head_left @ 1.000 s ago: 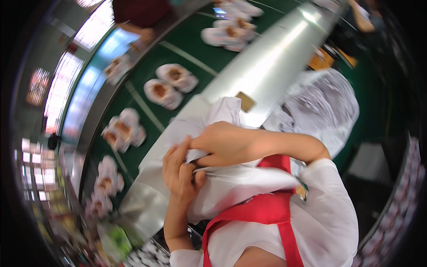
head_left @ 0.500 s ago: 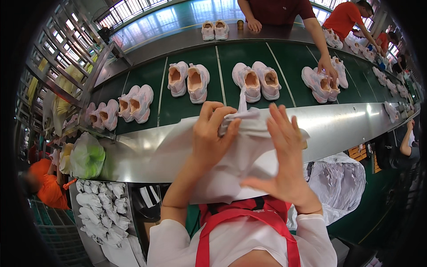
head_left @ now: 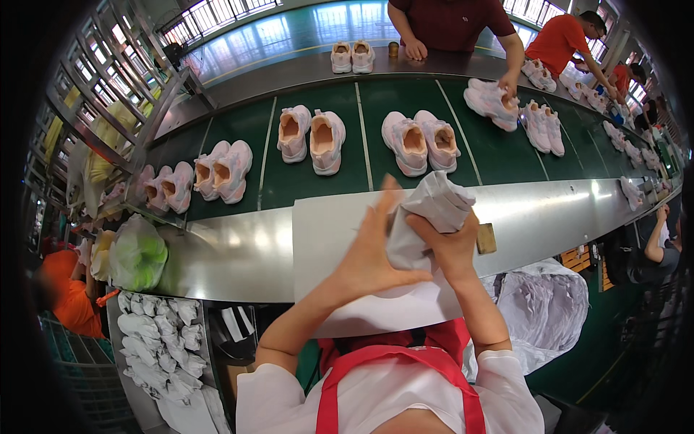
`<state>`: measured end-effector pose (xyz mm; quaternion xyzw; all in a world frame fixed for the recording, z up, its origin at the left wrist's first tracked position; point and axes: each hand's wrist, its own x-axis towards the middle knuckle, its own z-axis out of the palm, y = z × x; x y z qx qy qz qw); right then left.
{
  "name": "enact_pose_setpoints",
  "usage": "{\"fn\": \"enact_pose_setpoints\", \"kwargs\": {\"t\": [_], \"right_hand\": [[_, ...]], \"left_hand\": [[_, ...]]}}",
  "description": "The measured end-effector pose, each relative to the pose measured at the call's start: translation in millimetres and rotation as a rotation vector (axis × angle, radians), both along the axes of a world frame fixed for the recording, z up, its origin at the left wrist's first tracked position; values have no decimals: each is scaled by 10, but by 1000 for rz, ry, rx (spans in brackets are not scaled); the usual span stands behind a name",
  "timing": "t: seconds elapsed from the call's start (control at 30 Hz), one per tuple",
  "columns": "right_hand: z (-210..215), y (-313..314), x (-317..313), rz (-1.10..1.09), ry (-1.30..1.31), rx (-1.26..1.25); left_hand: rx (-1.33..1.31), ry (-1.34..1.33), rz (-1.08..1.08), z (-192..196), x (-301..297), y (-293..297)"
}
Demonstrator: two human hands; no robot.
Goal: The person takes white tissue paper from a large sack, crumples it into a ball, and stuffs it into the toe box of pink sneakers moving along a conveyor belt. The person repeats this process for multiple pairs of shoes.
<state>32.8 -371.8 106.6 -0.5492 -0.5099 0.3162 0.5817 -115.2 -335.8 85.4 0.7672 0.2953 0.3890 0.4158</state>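
Note:
A wad of crumpled white paper (head_left: 437,199) stands in front of me above the metal ledge. My right hand (head_left: 454,246) is wrapped round its right side. Beside its left side my left hand (head_left: 365,249) is open, thumb and fingers spread, a little smeared by motion; whether it touches the wad I cannot tell. Beneath both hands, flat white paper sheets (head_left: 318,231) hang over the ledge's near edge. Just beyond the wad, a pair of pale pink-and-white sneakers (head_left: 406,148) rests on the green conveyor belt (head_left: 369,130).
More sneaker pairs (head_left: 325,145) line the belt. Across it, a co-worker in a dark red shirt (head_left: 455,25) holds a pair. A small wooden block (head_left: 486,239) lies on the metal ledge (head_left: 549,210). Crumpled paper wads (head_left: 155,340) fill a bin at lower left; a large plastic bag (head_left: 542,304) sits lower right.
The paper, earlier gathered in my left hand, is now a compact wad in my right. My left hand has opened. The co-worker has lifted a sneaker pair and moved it left.

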Motion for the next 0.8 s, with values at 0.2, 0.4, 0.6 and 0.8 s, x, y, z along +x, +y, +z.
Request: {"fn": "enact_pose_setpoints", "kwargs": {"t": [0.2, 0.4, 0.6, 0.8], "right_hand": [[130, -61, 137, 106, -271, 152], [177, -225, 154, 231, -876, 974], [-76, -49, -85, 630, -763, 847], [11, 41, -58, 197, -577, 631]], "left_hand": [[125, 210, -1, -296, -85, 120], [-1248, -570, -432, -471, -307, 370], [-1312, -646, -463, -338, 76, 392], [-1186, -520, -206, -291, 217, 275]]}}
